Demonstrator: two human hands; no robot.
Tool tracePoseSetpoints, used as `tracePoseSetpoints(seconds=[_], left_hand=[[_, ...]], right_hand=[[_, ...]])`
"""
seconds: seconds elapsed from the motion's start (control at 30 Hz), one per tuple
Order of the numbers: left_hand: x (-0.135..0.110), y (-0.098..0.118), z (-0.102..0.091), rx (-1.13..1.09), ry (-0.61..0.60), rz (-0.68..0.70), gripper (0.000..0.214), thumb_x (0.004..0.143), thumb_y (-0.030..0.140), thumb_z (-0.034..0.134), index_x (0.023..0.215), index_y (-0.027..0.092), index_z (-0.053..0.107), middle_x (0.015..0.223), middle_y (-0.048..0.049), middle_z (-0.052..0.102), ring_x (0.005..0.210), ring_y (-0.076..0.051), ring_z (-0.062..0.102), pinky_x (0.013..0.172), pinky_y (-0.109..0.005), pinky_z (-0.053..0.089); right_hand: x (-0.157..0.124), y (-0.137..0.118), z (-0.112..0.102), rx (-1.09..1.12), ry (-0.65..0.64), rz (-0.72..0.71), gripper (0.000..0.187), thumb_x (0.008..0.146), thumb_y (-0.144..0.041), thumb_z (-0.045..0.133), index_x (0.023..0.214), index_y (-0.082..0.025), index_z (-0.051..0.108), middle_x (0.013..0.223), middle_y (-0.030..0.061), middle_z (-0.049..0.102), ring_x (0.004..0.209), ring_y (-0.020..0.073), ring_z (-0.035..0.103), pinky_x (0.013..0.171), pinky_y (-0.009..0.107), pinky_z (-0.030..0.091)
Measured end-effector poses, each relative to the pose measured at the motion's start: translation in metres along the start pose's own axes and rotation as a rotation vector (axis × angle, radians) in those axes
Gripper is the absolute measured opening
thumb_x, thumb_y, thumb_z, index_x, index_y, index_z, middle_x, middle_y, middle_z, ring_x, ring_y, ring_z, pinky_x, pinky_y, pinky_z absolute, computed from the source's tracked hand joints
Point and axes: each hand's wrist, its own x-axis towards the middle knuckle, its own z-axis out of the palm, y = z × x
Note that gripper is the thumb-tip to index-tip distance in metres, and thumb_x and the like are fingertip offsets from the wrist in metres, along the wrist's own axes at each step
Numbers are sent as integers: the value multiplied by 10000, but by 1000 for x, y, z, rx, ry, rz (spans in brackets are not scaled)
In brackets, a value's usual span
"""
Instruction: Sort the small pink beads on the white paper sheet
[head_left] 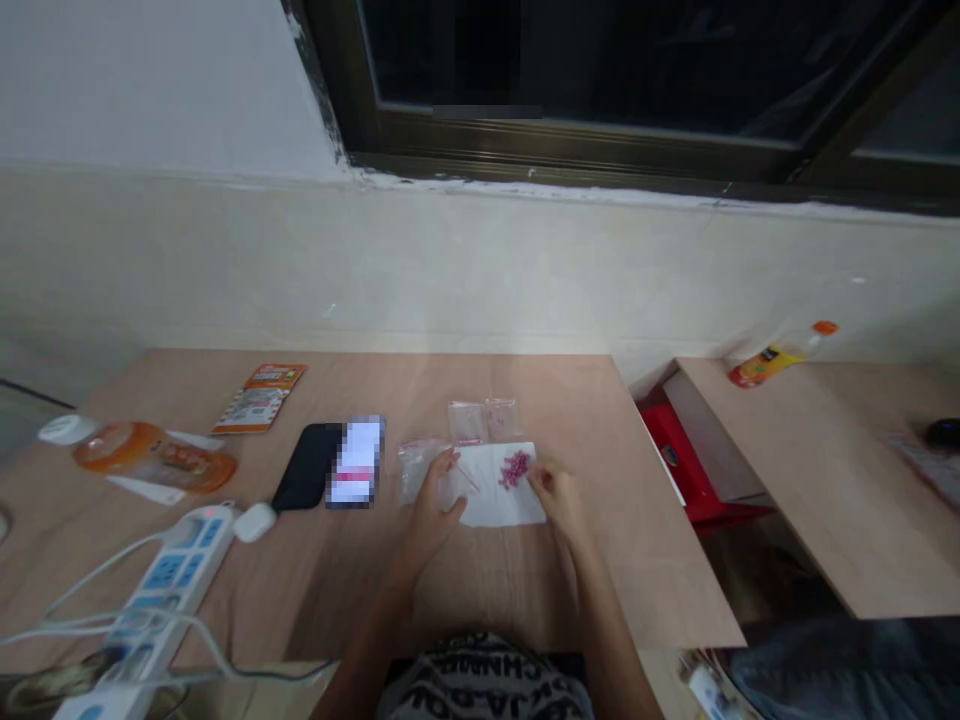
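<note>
While above one wooden worktop (420,395), left hand (435,505) curled at the edge of one white paper sheet (487,508), any grasp impossible to tell; right hand (559,503) relaxed, unclenched, touching the sheet. Behind and beside the sheet, three small clear plastic bags (416,470); on it, one heap of pink beads (514,468) and one thin stick (466,477).

Right of the white paper sheet (495,495), free passage runs over the tabletop (652,560); plastic bags (480,421) block behind and left.
</note>
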Motion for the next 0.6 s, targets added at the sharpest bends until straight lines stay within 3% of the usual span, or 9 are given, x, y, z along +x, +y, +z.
tracePoseSetpoints(seconds=[0.07,0.13,0.43,0.6], left_hand=[[1,-2,0,36,2,1,690,656,100,578,1316,214,414,1321,-109,532,1261,-276,484,1126,-523,309],[0,-3,0,70,-12,-8,709,630,67,550,1311,217,419,1331,-105,527,1260,-272,490,1130,-526,304],[0,2,5,110,-86,19,726,659,79,598,1337,234,390,1320,-108,550,1225,-267,525,1075,-518,368],[-2,0,6,208,-113,49,711,695,126,629,1354,233,385,1352,-121,533,1186,-266,551,1054,-521,387]], right_hand=[[-6,29,13,-165,-8,65,219,837,-359,568,862,-198,714,735,54,677,670,206,600,652,310,450],[-12,42,21,-240,-12,38,190,826,-333,589,870,-195,711,738,48,665,685,201,597,665,299,434],[-11,29,29,-309,-25,-58,136,832,-295,608,843,-215,717,749,35,661,758,182,586,745,279,392],[-9,27,30,-92,19,-26,224,854,-370,570,823,-201,715,697,32,638,661,172,563,663,276,413]])
